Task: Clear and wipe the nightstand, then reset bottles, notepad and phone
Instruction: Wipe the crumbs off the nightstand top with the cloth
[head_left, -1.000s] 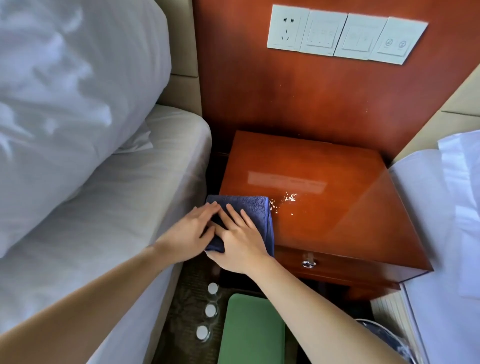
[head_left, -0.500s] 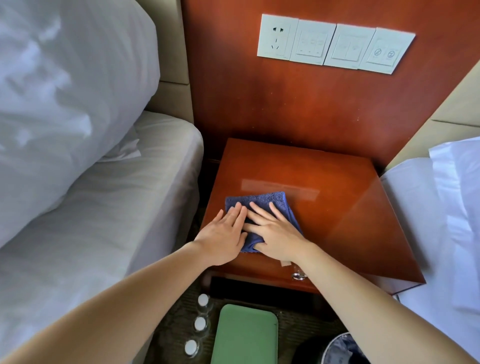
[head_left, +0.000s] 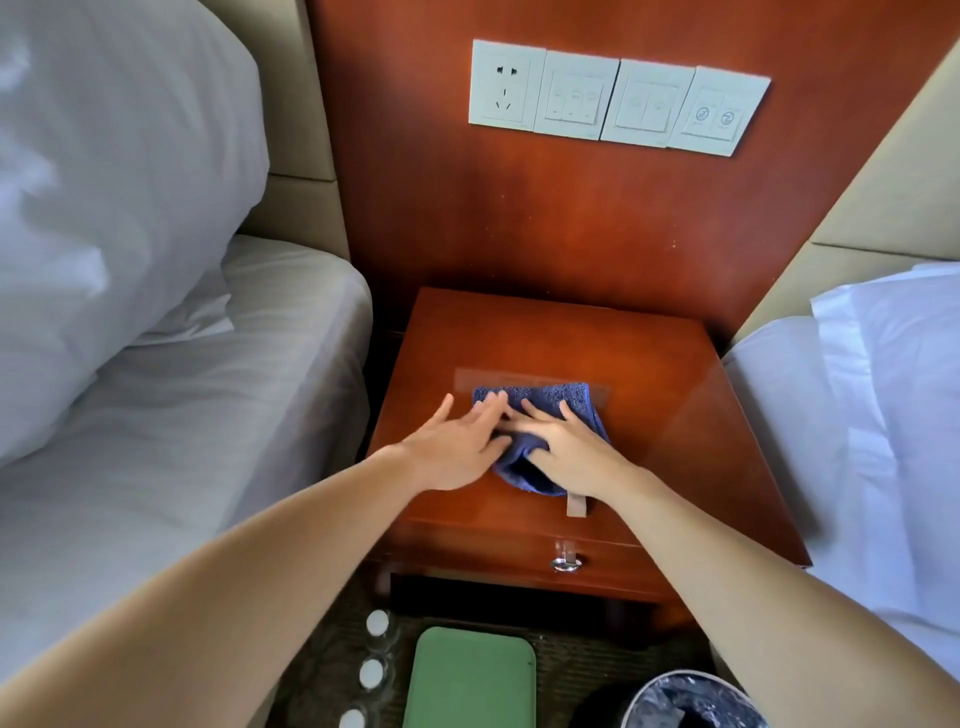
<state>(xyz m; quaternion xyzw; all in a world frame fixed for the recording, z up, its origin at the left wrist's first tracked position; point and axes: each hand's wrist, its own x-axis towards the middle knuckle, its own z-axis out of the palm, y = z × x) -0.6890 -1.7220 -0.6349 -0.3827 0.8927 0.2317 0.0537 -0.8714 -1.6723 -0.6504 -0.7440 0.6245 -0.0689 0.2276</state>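
Observation:
A folded blue cloth (head_left: 550, 402) lies on the glossy wooden nightstand (head_left: 649, 374), near the middle of its top. My right hand (head_left: 566, 452) presses flat on the cloth with straight fingers. My left hand (head_left: 457, 447) lies beside it with fingers stretched out, fingertips touching the cloth's left edge. Three white-capped bottles (head_left: 376, 623) stand in a row on the floor below the nightstand, next to a green flat object (head_left: 470, 678). Notepad and phone are not in view.
A bed with a white pillow (head_left: 104, 208) is on the left, another bed with white linen (head_left: 857, 441) on the right. A lined waste bin (head_left: 696, 701) stands on the floor. A switch panel (head_left: 618, 98) is on the wall. A drawer knob (head_left: 566, 564) faces me.
Both hands have slid the cloth from the nightstand's front left corner to the right and toward the middle. The white crumbs seen a second ago are no longer visible.

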